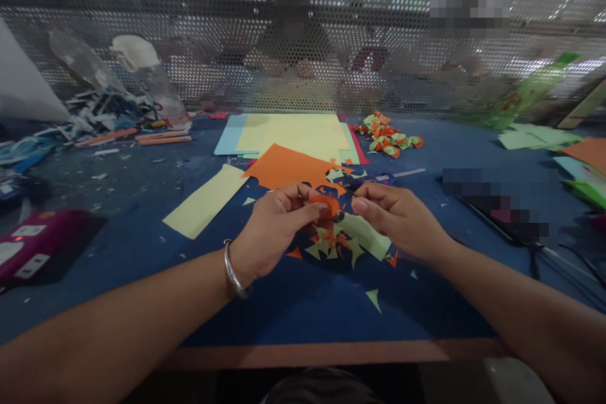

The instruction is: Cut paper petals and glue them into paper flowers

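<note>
My left hand (pixel 277 227), a silver bangle on its wrist, pinches a small rounded piece of orange paper (pixel 328 206) between thumb and fingertips. To the right of it, my right hand (pixel 404 218) is closed on a thin dark tool (pixel 349 190) whose tip points left towards the paper; its kind is too small to make out. Beneath both hands lies a heap of green and orange paper scraps (pixel 334 241). Just beyond them rests a larger orange sheet (pixel 293 167) with cut edges. A tool with a dark blue handle (pixel 379 179) and a thin shaft lies behind my right hand.
Coloured sheets (pixel 293 131) are stacked ahead, with crumpled paper petals (pixel 391 136) beside them. A bottle (pixel 158 88) stands back left, and a purple power strip (pixel 40 243) lies at left. A dark phone-like device (pixel 497 211) lies right. A perforated metal screen (pixel 213 31) closes the back.
</note>
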Motion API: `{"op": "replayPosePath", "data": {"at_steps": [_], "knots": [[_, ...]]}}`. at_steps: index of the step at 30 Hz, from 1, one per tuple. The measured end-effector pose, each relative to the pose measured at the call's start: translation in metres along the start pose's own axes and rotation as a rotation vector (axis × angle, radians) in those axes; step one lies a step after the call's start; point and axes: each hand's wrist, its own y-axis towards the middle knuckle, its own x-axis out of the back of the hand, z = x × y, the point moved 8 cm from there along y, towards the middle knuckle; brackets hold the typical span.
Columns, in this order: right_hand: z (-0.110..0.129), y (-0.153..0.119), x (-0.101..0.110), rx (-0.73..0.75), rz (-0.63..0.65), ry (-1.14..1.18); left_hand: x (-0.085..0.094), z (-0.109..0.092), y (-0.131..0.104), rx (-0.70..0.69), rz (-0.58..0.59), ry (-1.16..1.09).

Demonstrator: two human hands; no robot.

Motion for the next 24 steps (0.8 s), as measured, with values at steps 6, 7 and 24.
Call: {"op": "replayPosePath", "data": {"at_steps": [6,7,24], "knots": [[-0.003,0.0,-0.012,-0.072,0.061,0.184,-0.008,0.003,-0.001,-0.009,0.09,0.061],[-0.004,0.0,-0.013,-0.085,0.066,0.209,-0.01,0.003,-0.001,-0.016,0.106,0.064],[0.001,-0.002,-0.01,-0.032,0.076,0.145,-0.017,0.003,-0.003,-0.08,0.176,0.219]]}}
